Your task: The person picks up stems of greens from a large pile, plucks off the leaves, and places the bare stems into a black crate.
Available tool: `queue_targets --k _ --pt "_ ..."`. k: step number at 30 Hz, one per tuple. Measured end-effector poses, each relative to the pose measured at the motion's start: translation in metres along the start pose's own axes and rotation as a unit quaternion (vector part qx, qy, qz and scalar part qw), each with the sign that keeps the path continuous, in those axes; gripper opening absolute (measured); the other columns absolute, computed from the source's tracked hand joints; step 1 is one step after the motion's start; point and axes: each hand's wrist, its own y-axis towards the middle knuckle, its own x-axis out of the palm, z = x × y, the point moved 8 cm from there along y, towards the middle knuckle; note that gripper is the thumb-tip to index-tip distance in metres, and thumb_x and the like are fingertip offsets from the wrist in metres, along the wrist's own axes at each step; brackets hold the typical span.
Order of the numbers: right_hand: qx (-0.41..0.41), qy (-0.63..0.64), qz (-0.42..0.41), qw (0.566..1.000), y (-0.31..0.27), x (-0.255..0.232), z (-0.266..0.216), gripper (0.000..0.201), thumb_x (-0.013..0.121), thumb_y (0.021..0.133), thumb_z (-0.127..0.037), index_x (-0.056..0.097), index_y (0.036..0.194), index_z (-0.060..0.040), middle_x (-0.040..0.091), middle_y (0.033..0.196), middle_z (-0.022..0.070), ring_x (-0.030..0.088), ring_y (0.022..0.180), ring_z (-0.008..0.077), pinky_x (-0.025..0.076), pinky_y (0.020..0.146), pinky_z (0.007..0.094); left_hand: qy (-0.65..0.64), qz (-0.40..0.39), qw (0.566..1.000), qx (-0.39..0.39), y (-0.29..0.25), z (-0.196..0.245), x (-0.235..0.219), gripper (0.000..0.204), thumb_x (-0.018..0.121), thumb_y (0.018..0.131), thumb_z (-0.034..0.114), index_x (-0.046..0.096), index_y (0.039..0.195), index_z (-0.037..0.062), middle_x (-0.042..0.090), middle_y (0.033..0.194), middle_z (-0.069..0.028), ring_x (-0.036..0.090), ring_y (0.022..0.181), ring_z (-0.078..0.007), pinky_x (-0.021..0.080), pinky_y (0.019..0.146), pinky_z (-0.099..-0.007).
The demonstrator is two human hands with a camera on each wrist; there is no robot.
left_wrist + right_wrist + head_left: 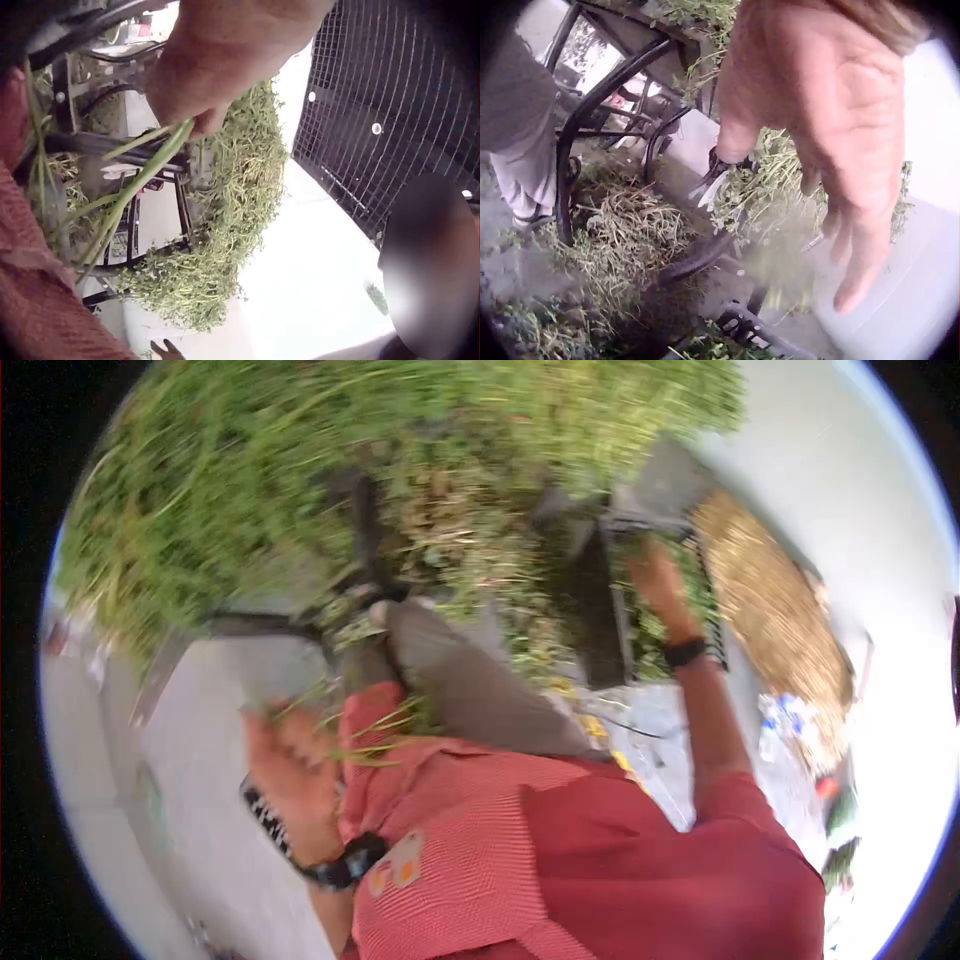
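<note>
Several long green stems (142, 176) are pinched in my left hand (290, 775), which is beside my red shirt at the lower left of the head view. In the left wrist view the stems hang out from between the thumb and fingers of that hand (225, 60). My right hand (658, 582) reaches over a dark crate (617, 610) with leafy greens (645, 625) inside. The right wrist view shows this hand (832, 142) with its fingers loosely extended, and a blurred bunch of greens (780, 266) below them.
A large pile of leafy green stems (300, 470) covers the surface in front of me. Cut stems lie heaped on the floor (637, 225) around black metal legs (574, 135). A tan woven sack (775, 615) lies right of the crate, with a plastic bottle (770, 740) near it.
</note>
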Motion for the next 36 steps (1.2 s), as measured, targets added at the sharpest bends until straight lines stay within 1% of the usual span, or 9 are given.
queue_targets --k 2,5,10,12,16,19,22,32,36 --pt "-0.047 -0.165 0.058 0.983 0.010 -0.020 0.018 0.074 0.068 0.075 -0.039 0.034 0.136 -0.0129 0.053 0.119 0.0186 0.055 0.098 0.0335 0.047 0.079 0.0392 -0.012 0.210 0.978 0.002 -0.009 -0.014 -0.001 0.049 0.038 0.093 0.048 0.053 0.107 0.0031 0.035 0.064 0.0017 0.030 0.052 -0.0101 0.027 0.047 -0.0220" --pt "0.017 0.163 -0.064 0.984 0.033 0.001 0.021 0.054 0.069 0.078 -0.029 0.051 0.122 -0.0031 0.056 0.118 0.0167 0.054 0.108 0.0236 0.049 0.079 0.0368 -0.031 0.027 0.998 -0.041 -0.002 -0.021 0.020 0.066 0.031 0.091 0.058 0.048 0.118 0.0009 0.040 0.069 -0.0026 0.034 0.058 -0.0133 0.030 0.052 -0.0244" --pt "-0.112 0.473 -0.145 0.862 -0.009 -0.047 -0.215 0.028 0.063 0.082 -0.008 0.060 0.109 0.0003 0.062 0.103 0.0107 0.060 0.090 0.0152 0.049 0.077 0.0288 -0.001 -0.056 0.997 -0.061 0.000 -0.024 0.037 0.079 0.027 0.087 0.066 0.039 0.129 0.0001 0.043 0.070 -0.0050 0.035 0.060 -0.0143 0.032 0.053 -0.0252" --pt "-0.277 0.455 -0.170 0.829 -0.034 -0.090 -0.303 0.024 0.065 0.080 -0.009 0.063 0.104 -0.0030 0.062 0.103 0.0106 0.061 0.087 0.0173 0.049 0.076 0.0295 0.012 -0.064 0.996 -0.055 0.000 -0.024 0.038 0.080 0.027 0.087 0.067 0.038 0.129 0.0002 0.046 0.072 -0.0063 0.037 0.060 -0.0147 0.032 0.053 -0.0254" --pt "-0.394 0.435 -0.172 0.791 -0.080 -0.124 -0.380 0.023 0.069 0.071 -0.013 0.064 0.093 -0.0064 0.060 0.093 0.0093 0.056 0.093 0.0266 0.046 0.078 0.0364 0.009 -0.081 0.995 -0.062 -0.001 -0.028 0.041 0.076 0.023 0.088 0.065 0.037 0.131 0.0032 0.053 0.085 -0.0082 0.046 0.068 -0.0151 0.037 0.059 -0.0261" --pt "-0.458 0.347 -0.130 0.808 -0.107 -0.121 -0.404 0.028 0.071 0.065 -0.020 0.063 0.089 -0.0095 0.056 0.093 0.0068 0.050 0.100 0.0270 0.042 0.085 0.0387 0.000 -0.022 0.998 -0.052 -0.001 -0.029 0.040 0.077 0.022 0.089 0.064 0.036 0.131 0.0020 0.054 0.108 -0.0107 0.052 0.091 -0.0193 0.043 0.073 -0.0286" --pt "-0.449 0.314 -0.089 0.832 -0.118 -0.115 -0.412 0.030 0.071 0.062 -0.023 0.062 0.087 -0.0097 0.054 0.098 0.0052 0.048 0.101 0.0254 0.039 0.087 0.0400 -0.002 -0.057 0.997 -0.042 -0.002 -0.030 0.042 0.076 0.022 0.090 0.063 0.035 0.132 0.0009 0.045 0.126 -0.0118 0.047 0.110 -0.0237 0.041 0.089 -0.0331" --pt "-0.443 0.282 0.008 0.851 -0.120 -0.104 -0.407 0.021 0.069 0.061 -0.012 0.063 0.080 -0.0093 0.059 0.097 0.0011 0.053 0.091 0.0226 0.041 0.079 0.0381 0.038 -0.045 0.998 -0.003 0.000 -0.031 0.036 0.075 0.022 0.090 0.063 0.036 0.130 0.0011 0.045 0.125 -0.0121 0.043 0.116 -0.0265 0.032 0.100 -0.0372" --pt "-0.421 0.317 -0.032 0.849 -0.111 -0.097 -0.401 0.012 0.066 0.067 -0.014 0.064 0.077 -0.0072 0.059 0.090 0.0032 0.052 0.094 0.0248 0.041 0.085 0.0387 0.056 -0.046 0.997 0.016 0.007 -0.041 0.017 0.051 0.032 0.095 0.047 0.045 0.119 0.0044 0.049 0.120 -0.0107 0.048 0.110 -0.0233 0.039 0.093 -0.0363"
